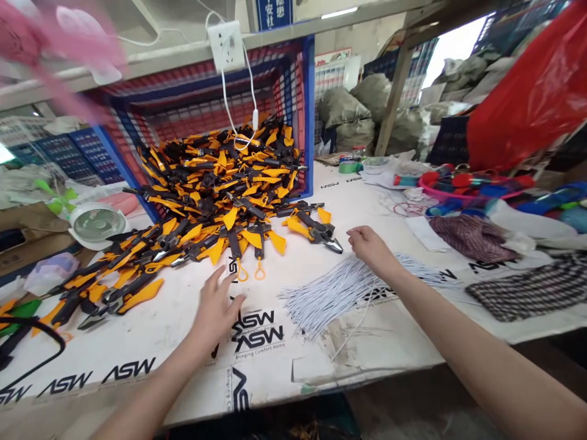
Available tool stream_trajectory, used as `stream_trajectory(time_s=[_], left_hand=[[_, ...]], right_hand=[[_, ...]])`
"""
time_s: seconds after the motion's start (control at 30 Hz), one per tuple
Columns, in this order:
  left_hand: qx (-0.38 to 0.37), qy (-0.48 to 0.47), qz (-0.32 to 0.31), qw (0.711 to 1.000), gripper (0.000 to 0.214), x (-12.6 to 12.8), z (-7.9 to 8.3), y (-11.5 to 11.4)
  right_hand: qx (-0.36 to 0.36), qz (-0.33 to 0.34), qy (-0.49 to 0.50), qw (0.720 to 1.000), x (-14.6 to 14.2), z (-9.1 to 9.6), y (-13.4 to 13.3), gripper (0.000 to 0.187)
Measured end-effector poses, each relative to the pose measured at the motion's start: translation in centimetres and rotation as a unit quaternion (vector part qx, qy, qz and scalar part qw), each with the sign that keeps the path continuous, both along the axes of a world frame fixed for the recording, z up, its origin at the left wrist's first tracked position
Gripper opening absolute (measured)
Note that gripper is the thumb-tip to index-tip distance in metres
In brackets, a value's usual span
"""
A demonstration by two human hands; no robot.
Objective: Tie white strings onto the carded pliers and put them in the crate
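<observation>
Black-and-orange metal pliers lay heaped.
The left grip was wide; the right grip curled, its hold unclear, near thin white cords.

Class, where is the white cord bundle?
In the head view, the bundle lies right of centre on the table, partly hidden by the right hand.

The table bears a crate tipped on its side. Pliers lie before the crate; cords and a checked cloth lie to its right.
</observation>
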State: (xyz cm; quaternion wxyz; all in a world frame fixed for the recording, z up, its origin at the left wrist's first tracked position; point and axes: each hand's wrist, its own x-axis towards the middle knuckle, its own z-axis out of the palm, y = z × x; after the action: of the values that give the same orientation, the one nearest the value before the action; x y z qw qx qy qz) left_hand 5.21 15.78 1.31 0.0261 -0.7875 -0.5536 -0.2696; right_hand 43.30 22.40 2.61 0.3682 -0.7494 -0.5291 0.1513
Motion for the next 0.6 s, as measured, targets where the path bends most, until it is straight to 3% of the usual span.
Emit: stream_trajectory(time_s=[0.1,0.17,0.23,0.4,0.6], left_hand=[[-0.088,0.052,0.056,0.993,0.057,7.5,-0.1,7.9],[-0.137,0.067,0.105,0.983,0.066,10.3,-0.5,10.9],[-0.142,0.070,0.115,0.981,0.062,11.0,-1.3,12.2],[-0.105,0.090,0.102,0.985,0.053,7.3,-2.4,11.4],[-0.083,0.126,0.087,0.985,0.046,0.8,-2.5,6.2]], right_hand=[[-0.052,-0.020,-0.036,0.998,0.1,-1.7,3.5,0.034],[-0.081,-0.022,-0.060,0.995,0.6,-2.8,5.0,0.041],[-0.104,-0.011,-0.089,0.990,1.3,-3.8,6.1,0.051],[-0.142,0.084,-0.179,0.970,2.4,-5.6,7.5,0.044],[-0.109,0.094,-0.196,0.970,1.3,-5.2,6.7,0.039]])
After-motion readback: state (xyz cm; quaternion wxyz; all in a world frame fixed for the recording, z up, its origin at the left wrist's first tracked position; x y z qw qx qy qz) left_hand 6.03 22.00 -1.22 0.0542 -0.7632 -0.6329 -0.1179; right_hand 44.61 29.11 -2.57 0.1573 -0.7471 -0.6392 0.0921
